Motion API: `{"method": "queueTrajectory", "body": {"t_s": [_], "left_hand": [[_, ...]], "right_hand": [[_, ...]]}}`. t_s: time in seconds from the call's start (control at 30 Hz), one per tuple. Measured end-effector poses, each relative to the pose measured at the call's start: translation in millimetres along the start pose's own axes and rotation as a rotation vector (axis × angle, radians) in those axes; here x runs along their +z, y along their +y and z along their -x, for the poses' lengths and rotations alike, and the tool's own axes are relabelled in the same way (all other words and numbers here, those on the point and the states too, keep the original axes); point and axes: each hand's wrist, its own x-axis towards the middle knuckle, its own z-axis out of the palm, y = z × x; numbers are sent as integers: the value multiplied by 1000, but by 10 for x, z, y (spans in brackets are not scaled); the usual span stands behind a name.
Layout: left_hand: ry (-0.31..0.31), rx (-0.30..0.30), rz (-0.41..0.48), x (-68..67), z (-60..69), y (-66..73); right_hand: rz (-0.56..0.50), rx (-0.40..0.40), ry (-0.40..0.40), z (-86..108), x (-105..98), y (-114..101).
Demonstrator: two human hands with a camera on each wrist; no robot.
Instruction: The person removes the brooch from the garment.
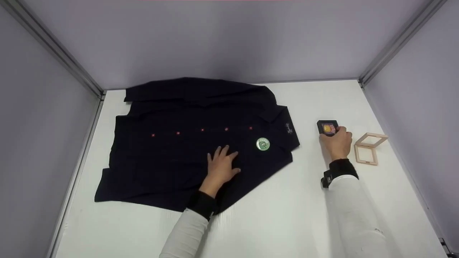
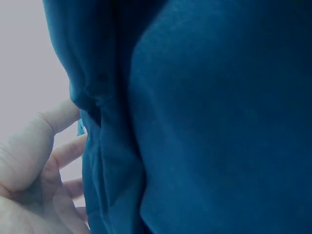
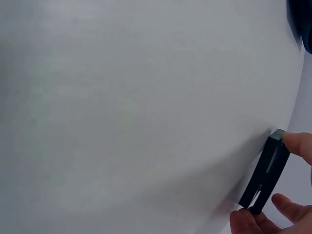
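Note:
A dark navy button-up shirt (image 1: 172, 157) lies spread on the white table, its collar toward the right. My left hand (image 1: 220, 168) rests on the shirt front with the fingers spread, and in the left wrist view dark cloth (image 2: 219, 122) covers much of that hand. Just beyond its fingertips, a round green badge (image 1: 263, 144) sits on the shirt's chest. To the right of the collar, my right hand (image 1: 337, 143) pinches a small black box (image 1: 324, 124) with a colourful picture on its face. The right wrist view shows the box (image 3: 265, 170) edge-on between thumb and fingers.
A hinged light-wood frame (image 1: 366, 163) stands open on the table to the right of my right hand. Red-stitched buttons (image 1: 202, 129) run along the shirt front. Pale walls (image 1: 229, 43) enclose the table (image 1: 272, 218) at the back and both sides.

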Motion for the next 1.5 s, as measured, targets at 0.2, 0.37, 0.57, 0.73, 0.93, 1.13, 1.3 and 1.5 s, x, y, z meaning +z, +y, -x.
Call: {"method": "queueTrajectory", "body": {"t_s": [0.2,0.37,0.57,0.73,0.93,1.13,1.3,1.5], "left_hand": [[10,7,6,-3,5,0],[2,0,6,4,6,1],[-6,-8,4,5,8,4],[-6,-11,6,-1,6,10],[-4,-11,4,-3,4,5],[-1,-9,7,-8,-3,5],[1,-4,0,-15,-11,8],[-17,-9,-17,-31,-20,2]], "right_hand": [[19,14,-6,-12,-10,4],[34,9,-7,-16,-17,7],[46,7,-11,-8,-14,14],[52,-6,-14,-6,-17,8],[58,-2,-27,-26,-1,23],[44,-5,-50,-41,-6,28],[20,-13,-86,-28,-42,3],[55,-67,-67,35,-33,-75]]}}
